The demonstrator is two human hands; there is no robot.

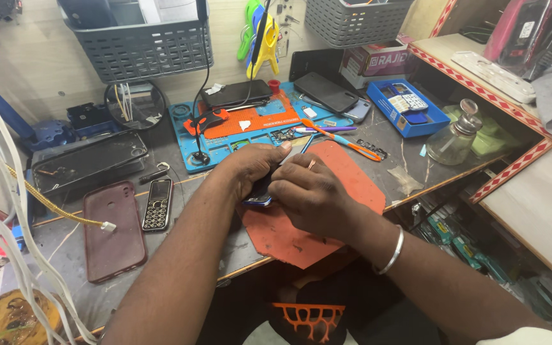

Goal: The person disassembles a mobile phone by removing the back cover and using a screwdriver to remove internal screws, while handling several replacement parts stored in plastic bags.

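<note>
Left hand: While curling shut over the orange mat (346, 176), the left hand (250, 166) is gripping a small dark phone (260, 197).
Right hand: The right hand (311, 195) is closing on the same phone at 3 o'clock; whether it grips, I cannot tell.
Keypad phone (158, 204): lying at 9 o'clock.

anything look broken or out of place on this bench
Yes. The orange mat under the hands has ragged, uneven edges and overhangs the bench edge. The glass panel at the left looks scuffed and lies askew. The small phone in both hands is mostly hidden.

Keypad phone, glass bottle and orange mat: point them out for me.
Keypad phone (158, 204): head view, on its keypad.
Glass bottle (452, 142): head view, on its clear belly.
Orange mat (346, 172): head view, on its bare upper part.
</note>
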